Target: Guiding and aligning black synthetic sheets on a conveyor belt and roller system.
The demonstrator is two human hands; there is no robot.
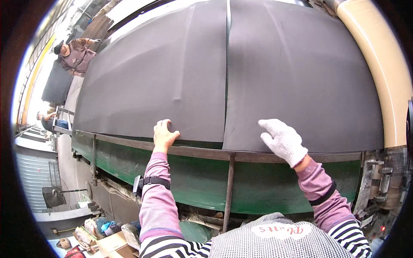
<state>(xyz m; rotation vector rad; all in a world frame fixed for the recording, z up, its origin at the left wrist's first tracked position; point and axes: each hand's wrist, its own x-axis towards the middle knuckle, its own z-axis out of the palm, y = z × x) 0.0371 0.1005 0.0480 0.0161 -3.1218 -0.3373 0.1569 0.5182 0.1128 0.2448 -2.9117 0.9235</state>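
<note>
Two large dark grey sheets, a left sheet [150, 86] and a right sheet [297, 81], lie side by side with a narrow gap between them. They rest on a green conveyor belt [193, 185]. My bare left hand [164, 135] is over the near edge of the left sheet, fingers slightly bent and thumb apart; whether its fingertips touch the sheet I cannot tell. My right hand [283, 141], in a white knitted glove, is over the near edge of the right sheet. Its fingers stretch forward with the thumb apart, and nothing shows in it.
A metal rail [198, 151] runs along the belt's near side, with an upright post [229, 189] below. A big cream roller [378, 60] stands at the right. One person [77, 56] stands at the far left end; another [53, 120] is farther off. Cardboard and bags [112, 243] lie lower left.
</note>
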